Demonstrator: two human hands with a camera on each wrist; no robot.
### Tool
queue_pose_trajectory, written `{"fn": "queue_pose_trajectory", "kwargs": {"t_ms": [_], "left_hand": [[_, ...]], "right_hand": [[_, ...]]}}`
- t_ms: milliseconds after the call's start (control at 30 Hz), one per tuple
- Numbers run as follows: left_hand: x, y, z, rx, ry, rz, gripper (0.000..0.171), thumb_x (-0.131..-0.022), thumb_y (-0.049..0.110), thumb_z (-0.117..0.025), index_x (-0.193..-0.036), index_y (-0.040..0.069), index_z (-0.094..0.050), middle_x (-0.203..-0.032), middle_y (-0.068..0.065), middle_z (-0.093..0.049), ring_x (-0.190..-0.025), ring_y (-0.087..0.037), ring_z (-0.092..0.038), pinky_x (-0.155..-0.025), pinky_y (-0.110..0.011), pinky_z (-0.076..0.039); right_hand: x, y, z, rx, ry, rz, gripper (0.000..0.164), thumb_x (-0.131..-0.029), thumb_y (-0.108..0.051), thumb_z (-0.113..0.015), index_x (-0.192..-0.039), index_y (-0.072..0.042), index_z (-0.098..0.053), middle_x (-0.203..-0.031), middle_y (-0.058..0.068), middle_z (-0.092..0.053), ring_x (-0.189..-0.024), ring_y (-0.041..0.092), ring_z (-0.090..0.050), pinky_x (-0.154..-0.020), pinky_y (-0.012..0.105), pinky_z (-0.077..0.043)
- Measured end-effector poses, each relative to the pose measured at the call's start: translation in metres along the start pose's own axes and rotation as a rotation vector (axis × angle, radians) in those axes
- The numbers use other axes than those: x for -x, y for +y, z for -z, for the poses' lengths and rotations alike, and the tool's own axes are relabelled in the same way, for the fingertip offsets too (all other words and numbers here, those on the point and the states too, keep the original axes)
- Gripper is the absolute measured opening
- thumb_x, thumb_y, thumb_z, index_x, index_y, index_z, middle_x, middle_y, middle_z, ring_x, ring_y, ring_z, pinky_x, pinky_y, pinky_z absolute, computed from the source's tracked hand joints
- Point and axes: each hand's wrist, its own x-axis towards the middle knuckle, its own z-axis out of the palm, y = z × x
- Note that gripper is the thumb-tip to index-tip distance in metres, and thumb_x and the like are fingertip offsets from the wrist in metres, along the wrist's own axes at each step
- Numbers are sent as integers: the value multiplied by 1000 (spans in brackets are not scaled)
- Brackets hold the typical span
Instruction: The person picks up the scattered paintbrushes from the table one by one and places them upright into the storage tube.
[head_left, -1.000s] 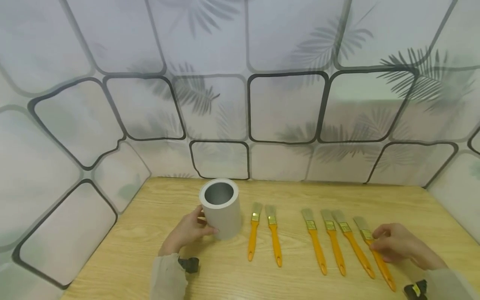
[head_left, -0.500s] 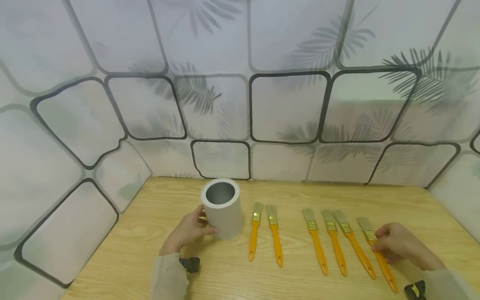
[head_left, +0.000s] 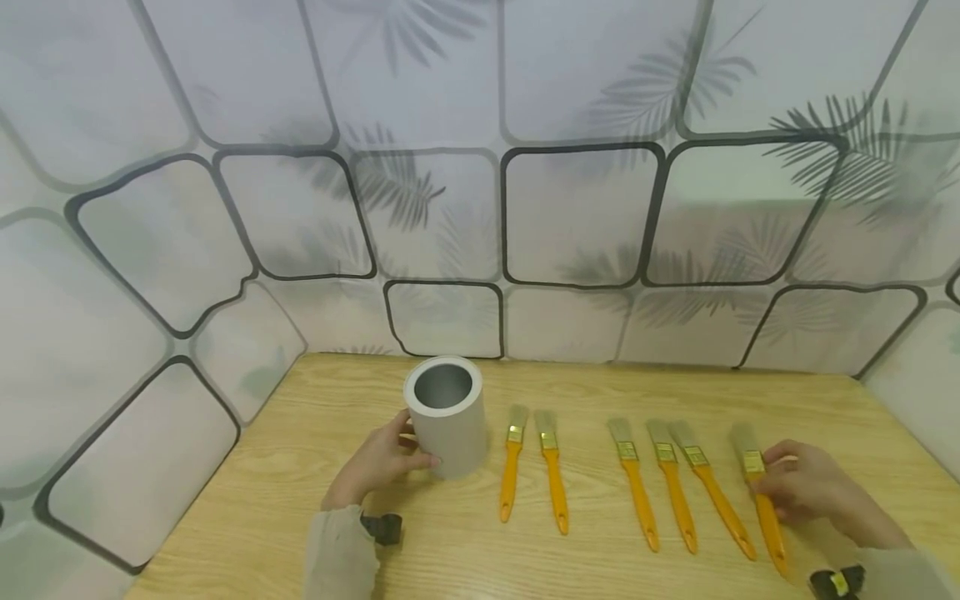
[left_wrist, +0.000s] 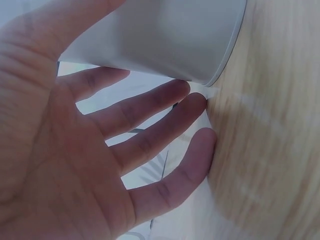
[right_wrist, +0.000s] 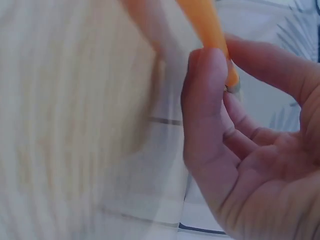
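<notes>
A light grey can [head_left: 448, 429], round and hollow with a white rim, stands upright on the left of the table. At its left side is my left hand [head_left: 381, 458], thumb against the front and fingers extended beside it; the left wrist view shows these fingers spread and nearly straight. On the right, my right hand [head_left: 806, 483] pinches the orange handle of a paintbrush [head_left: 768, 521] between thumb and fingers, just below its metal ferrule. That handle [right_wrist: 206, 25] shows between thumb and forefinger in the right wrist view. Whether the brush touches the table I cannot tell.
Two paintbrushes, one [head_left: 510, 479] beside the other [head_left: 555, 487], lie right of the can. Three more, a left [head_left: 639, 504], a middle [head_left: 677, 500] and a right one [head_left: 722, 508], lie farther right. Patterned cloth [head_left: 570, 217] rises behind the wooden table [head_left: 600, 575].
The rightmost paintbrush, in my right hand, has swung straighter and its bristle end has shifted right. The left hand and the can keep their places.
</notes>
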Motion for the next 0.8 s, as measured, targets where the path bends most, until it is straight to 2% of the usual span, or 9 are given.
{"fn": "queue_pose_trajectory", "kwargs": {"t_ms": [133, 267, 400, 567, 800], "left_hand": [[0, -2, 0, -10, 5, 0, 96, -80, 19, -89, -155, -2, -34, -131, -28, -60, -112, -44, -63, -90, -55, -55], [0, -4, 0, -14, -3, -10, 96, -80, 20, -89, -155, -4, -33, -131, -28, -60, -113, -44, -62, -91, -56, -54], [0, -5, -1, -14, -1, -5, 96, -80, 20, -89, -154, -5, -34, -131, -27, -60, -114, -43, -62, -92, -56, -53], [-1, -6, -3, -11, 9, 4, 94, -79, 19, -90, -153, -5, -36, -130, -27, -61, -113, -43, -63, -92, -56, -53], [-2, -7, -3, -23, 11, 26, 90, -80, 20, -89, -152, -3, -40, -131, -25, -61, -115, -43, -62, -93, -57, -52]], "right_hand": [[3, -3, 5, -77, 8, -2, 47, -96, -5, -64, -122, 19, -34, -91, 0, -68, -75, 17, -65, -67, 35, -61], [6, -9, 5, -124, 34, -16, 52, -102, -11, -59, -131, 20, -30, -96, 1, -68, -82, 18, -67, -72, 38, -61], [9, -12, 3, -189, 75, 14, 55, -104, -12, -57, -135, 20, -25, -98, -1, -68, -83, 15, -67, -74, 38, -61], [12, -18, -2, -289, 125, 76, 47, -104, -14, -60, -131, 12, -31, -97, -6, -67, -84, 13, -69, -75, 37, -61], [11, -34, -16, -626, 130, 189, 18, -102, -4, -60, -115, -7, -48, -96, -3, -70, -84, 16, -71, -74, 36, -62]]}}
